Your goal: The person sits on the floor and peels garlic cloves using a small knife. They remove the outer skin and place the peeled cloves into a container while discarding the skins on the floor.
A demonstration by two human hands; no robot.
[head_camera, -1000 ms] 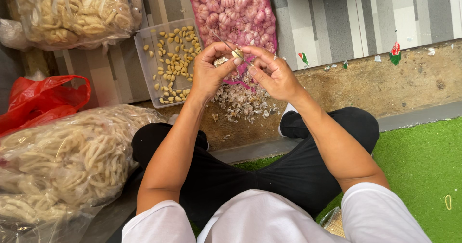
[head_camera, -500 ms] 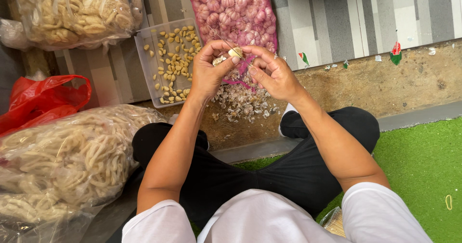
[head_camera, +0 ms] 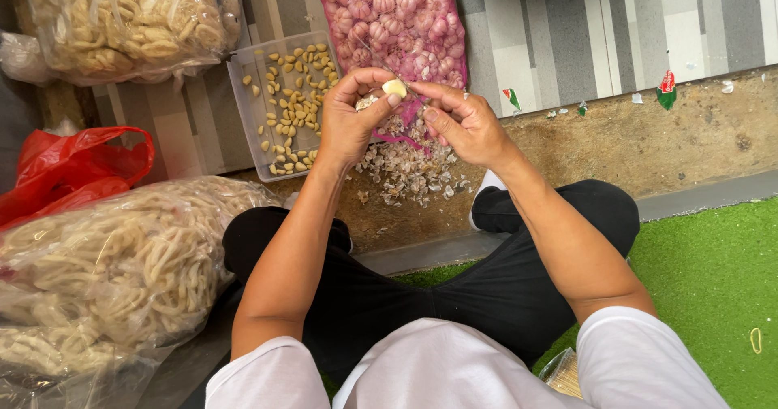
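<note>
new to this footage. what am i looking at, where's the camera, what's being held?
There is no machine here: a person sits on the floor and works with two bare hands. The one camera is worn on the head and looks down, so you see the arms, lap and floor from above.

The left hand and right hand meet over the floor, and together they pinch a pale garlic clove between the fingertips.

Below the hands lies a pile of papery skins. To the left stands a clear plastic tray with peeled cloves in it. Beyond the hands lies a pink mesh sack of garlic bulbs. Two clear bags of pale crackers and a red plastic bag lie at the left.
</note>
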